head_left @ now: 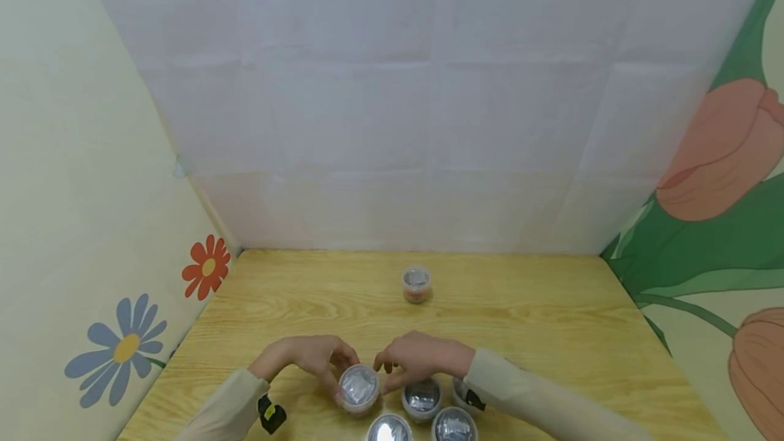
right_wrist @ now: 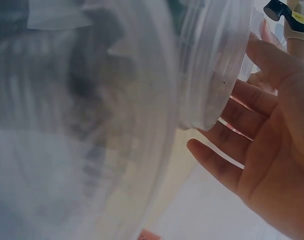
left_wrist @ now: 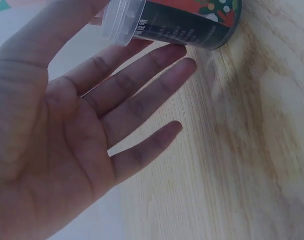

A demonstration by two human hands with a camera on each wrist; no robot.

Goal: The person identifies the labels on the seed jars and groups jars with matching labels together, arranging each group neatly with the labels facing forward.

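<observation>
My left hand holds a round plastic jar with a clear lid, thumb on the near side and fingers behind. In the left wrist view, the jar's dark printed label shows, and the other fingers spread out below it. From the other side, my right hand reaches to the jar's right edge with loosely bent fingers; whether it touches is unclear. Beneath the right hand stands a dark-topped jar. Large in the right wrist view, a blurred clear jar partly covers the scene beside the right fingers.
Two more lidded jars, one and another, stand at the near edge of view. Another jar is partly behind the right sleeve. A single jar stands farther back on the wooden table, before a white sheet.
</observation>
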